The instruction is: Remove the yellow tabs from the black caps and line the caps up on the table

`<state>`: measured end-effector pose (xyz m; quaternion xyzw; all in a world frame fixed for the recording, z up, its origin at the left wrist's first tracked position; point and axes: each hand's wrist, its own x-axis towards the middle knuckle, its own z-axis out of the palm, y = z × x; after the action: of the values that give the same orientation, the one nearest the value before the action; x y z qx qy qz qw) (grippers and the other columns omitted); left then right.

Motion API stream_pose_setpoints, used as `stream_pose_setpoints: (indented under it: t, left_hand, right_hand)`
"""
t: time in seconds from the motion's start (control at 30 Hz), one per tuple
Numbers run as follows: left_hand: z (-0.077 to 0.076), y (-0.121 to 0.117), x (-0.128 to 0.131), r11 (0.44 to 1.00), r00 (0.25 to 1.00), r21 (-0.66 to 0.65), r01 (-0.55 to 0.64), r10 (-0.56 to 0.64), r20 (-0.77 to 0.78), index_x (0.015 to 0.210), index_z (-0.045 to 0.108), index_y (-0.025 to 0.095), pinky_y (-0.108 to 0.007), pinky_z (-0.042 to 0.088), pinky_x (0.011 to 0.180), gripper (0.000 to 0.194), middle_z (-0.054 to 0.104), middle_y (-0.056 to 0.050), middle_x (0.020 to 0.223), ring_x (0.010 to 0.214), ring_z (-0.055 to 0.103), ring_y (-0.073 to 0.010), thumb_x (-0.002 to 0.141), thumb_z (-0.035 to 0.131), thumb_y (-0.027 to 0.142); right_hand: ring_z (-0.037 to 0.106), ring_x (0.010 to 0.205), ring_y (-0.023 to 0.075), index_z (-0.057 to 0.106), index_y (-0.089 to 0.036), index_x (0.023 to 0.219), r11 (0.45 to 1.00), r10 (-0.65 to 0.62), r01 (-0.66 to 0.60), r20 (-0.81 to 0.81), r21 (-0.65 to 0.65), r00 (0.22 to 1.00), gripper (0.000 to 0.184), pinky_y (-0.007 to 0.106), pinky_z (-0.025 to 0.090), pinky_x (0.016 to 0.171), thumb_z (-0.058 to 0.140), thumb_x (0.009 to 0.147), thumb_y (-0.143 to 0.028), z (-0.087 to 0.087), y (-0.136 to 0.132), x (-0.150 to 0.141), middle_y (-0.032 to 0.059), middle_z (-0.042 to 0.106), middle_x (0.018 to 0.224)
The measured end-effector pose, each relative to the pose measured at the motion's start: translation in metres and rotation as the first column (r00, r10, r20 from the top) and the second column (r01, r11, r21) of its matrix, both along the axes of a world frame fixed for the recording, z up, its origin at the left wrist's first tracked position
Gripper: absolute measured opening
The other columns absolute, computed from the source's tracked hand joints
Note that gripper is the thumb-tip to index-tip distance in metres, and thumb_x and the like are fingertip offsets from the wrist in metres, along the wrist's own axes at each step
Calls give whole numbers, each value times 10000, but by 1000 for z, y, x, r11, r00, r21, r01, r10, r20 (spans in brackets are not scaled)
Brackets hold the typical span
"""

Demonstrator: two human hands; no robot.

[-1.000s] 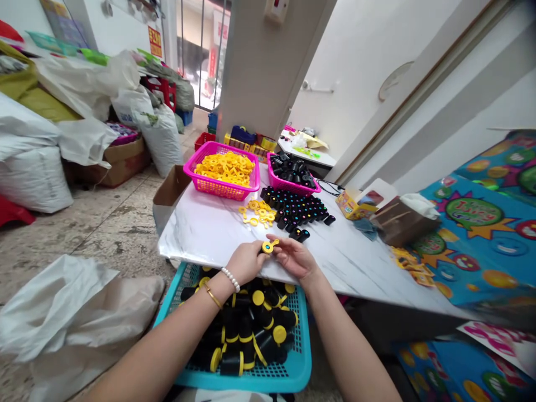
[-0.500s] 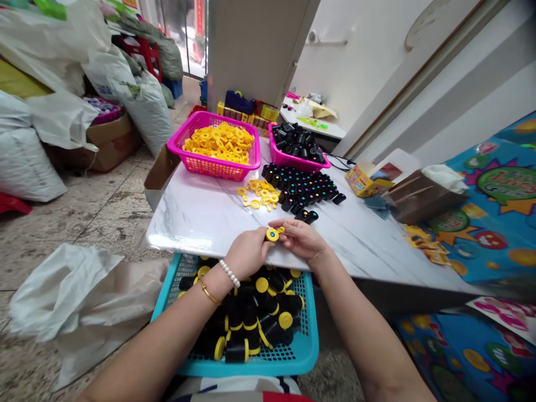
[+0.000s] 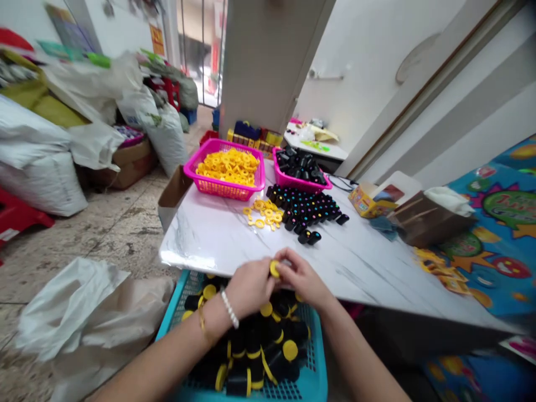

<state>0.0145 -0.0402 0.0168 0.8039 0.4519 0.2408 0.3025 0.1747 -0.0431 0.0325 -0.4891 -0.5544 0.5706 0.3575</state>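
My left hand [image 3: 250,286] and my right hand [image 3: 302,278] meet at the near edge of the white marble table [image 3: 218,234], both closed around a small black piece with a yellow cap [image 3: 274,268]. Just below them sits a teal basket [image 3: 312,379] full of black tubes with yellow caps [image 3: 259,346]. Loose yellow rings [image 3: 263,214] and a block of upright black tubes with coloured dots [image 3: 307,206] lie farther back on the table.
At the table's far end stand a pink basket of yellow rings [image 3: 228,167] and a pink basket of black tubes [image 3: 299,167]. A brown box [image 3: 422,223] and a small yellow box [image 3: 366,201] sit at the right. Sacks [image 3: 37,167] and a plastic bag [image 3: 75,318] crowd the floor at the left.
Both hands have come back toward the table's near edge, over the teal basket, still holding the yellow-capped piece. The yellow cap now shows less between the fingers.
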Motion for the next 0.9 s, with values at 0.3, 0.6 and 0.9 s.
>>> stream_pose_setpoints:
  t: [0.3,0.6,0.9]
  left_hand:
    - [9,-16,-29,982,988,-116,149,-143,56,1463,192,169,-246,446,617,760,677,-5,757,672,624,-164,846,551,428]
    - [9,112,-16,943,870,299,-144,265,-416,1032,591,165,-294,466,771,246,570,-109,1131,897,619,-206,859,550,335]
    - [14,60,8,919,839,380,101,127,-529,929,536,135,-272,477,623,202,529,-106,1014,771,597,-171,923,335,128]
  right_hand:
    - [560,726,149,574,-186,876,983,-137,134,12,127,991,106,274,492,676,580,850,-288,-23,-70,-4,14,550,823]
    - [555,698,165,597,-196,834,924,-259,154,277,350,925,146,270,451,632,499,900,-282,-26,-78,13,32,575,783]
    - [594,799,203,611,-237,1065,706,-508,204,285,678,813,217,324,500,677,531,865,-212,-11,-37,19,106,554,1093]
